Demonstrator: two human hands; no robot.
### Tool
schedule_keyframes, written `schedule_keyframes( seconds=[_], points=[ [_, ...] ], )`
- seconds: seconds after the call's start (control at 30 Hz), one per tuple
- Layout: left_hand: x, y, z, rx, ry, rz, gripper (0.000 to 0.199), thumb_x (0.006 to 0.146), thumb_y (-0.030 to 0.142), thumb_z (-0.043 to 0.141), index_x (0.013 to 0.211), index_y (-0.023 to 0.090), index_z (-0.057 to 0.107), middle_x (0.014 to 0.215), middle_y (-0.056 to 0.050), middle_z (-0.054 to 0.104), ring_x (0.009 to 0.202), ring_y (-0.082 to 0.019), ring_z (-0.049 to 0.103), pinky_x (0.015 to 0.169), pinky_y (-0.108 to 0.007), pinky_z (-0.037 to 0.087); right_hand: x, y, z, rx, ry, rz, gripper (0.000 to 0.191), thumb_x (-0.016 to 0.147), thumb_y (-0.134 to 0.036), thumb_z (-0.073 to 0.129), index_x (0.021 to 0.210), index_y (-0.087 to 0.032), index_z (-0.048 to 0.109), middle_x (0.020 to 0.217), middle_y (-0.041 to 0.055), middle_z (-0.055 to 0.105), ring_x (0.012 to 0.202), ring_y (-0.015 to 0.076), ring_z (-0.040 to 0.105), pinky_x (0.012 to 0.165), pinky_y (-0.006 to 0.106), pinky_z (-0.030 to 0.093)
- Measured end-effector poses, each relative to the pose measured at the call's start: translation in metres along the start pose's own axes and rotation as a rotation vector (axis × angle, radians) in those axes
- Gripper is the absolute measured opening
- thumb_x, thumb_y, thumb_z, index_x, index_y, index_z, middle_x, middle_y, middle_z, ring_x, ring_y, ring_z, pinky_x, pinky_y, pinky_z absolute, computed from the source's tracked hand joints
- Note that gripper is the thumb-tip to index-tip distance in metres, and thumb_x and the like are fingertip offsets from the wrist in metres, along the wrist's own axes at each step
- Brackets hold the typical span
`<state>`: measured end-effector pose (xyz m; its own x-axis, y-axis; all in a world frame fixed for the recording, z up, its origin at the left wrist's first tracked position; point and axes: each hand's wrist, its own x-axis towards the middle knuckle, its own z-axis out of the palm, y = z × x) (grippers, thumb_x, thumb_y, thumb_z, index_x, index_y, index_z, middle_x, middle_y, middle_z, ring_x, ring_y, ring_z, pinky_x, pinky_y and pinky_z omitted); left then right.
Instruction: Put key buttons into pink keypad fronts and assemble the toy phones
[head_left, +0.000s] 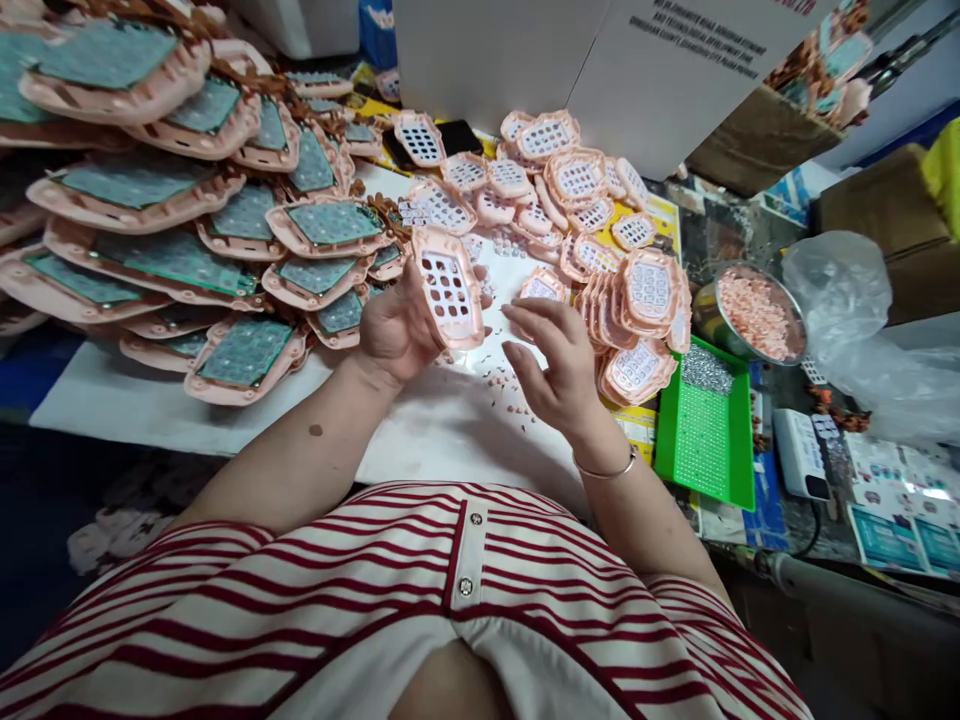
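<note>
Between the thumb and fingers of the left hand (pixel 396 335), a pink shell (pixel 452 292) with rows of openings is held tilted above the white work surface (pixel 420 430). Beside it, the right hand (pixel 553 365) holds nothing visible, its fingers loosely spread and apart from the shell. Small loose pieces (pixel 510 392) lie scattered below. Farther right come stacked shells with pale inserts (pixel 651 290), a green tray (pixel 705 440) and a metal bowl of pink bits (pixel 757 312); leftward, shells with green boards (pixel 247 355) are piled. Behind, a carton (pixel 517 70) bears dark capitals including "TECHNOLOGICAL DEVELOPMENT ZONE"; its red line is cut off, ending "LTD".
</note>
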<state>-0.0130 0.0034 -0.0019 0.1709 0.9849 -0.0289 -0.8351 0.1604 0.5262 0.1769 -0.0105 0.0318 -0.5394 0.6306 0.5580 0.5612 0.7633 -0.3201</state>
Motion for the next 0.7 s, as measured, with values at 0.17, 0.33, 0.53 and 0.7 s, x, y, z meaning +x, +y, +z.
schedule_keyframes(
  seconds=[0.17, 0.33, 0.53, 0.7],
  points=[
    [-0.001, 0.001, -0.001, 0.018, -0.011, 0.005, 0.040, 0.093, 0.042, 0.051, 0.118, 0.015, 0.065, 0.120, -0.012, 0.070, 0.127, -0.032, 0.056, 0.099, -0.046, 0.051, -0.001, -0.007, 0.017, -0.072, -0.067, -0.082, 0.044, 0.101, -0.049, 0.041, 0.128, -0.021, 0.061, 0.131, 0.0137, 0.057, 0.121, 0.0256, 0.054, 0.098, 0.044, 0.045],
    [-0.002, -0.002, -0.004, 0.073, -0.089, -0.010, 0.043, 0.094, 0.043, 0.048, 0.118, 0.012, 0.066, 0.117, -0.012, 0.071, 0.121, -0.030, 0.061, 0.094, -0.040, 0.055, -0.006, -0.015, 0.028, -0.095, -0.129, -0.049, 0.045, 0.099, -0.052, 0.044, 0.129, -0.024, 0.061, 0.132, 0.0123, 0.057, 0.122, 0.0264, 0.053, 0.100, 0.044, 0.042],
    [0.000, 0.018, 0.001, -0.020, -0.064, 0.214, 0.046, 0.093, 0.054, 0.049, 0.125, 0.024, 0.063, 0.116, -0.009, 0.071, 0.130, -0.030, 0.055, 0.105, -0.049, 0.049, -0.001, 0.008, 0.013, -0.115, -0.095, 0.201, 0.039, 0.101, -0.041, 0.043, 0.124, -0.017, 0.064, 0.120, 0.0148, 0.065, 0.112, 0.0261, 0.058, 0.096, 0.042, 0.044],
    [0.001, 0.026, 0.003, -0.012, 0.030, 0.298, 0.051, 0.098, 0.053, 0.035, 0.133, 0.025, 0.058, 0.111, -0.009, 0.072, 0.134, -0.028, 0.051, 0.108, -0.046, 0.045, 0.005, 0.005, 0.040, -0.190, -0.526, 0.233, 0.034, 0.101, -0.036, 0.045, 0.103, -0.015, 0.071, 0.097, 0.0124, 0.071, 0.089, 0.0235, 0.062, 0.082, 0.036, 0.044]
  ],
)
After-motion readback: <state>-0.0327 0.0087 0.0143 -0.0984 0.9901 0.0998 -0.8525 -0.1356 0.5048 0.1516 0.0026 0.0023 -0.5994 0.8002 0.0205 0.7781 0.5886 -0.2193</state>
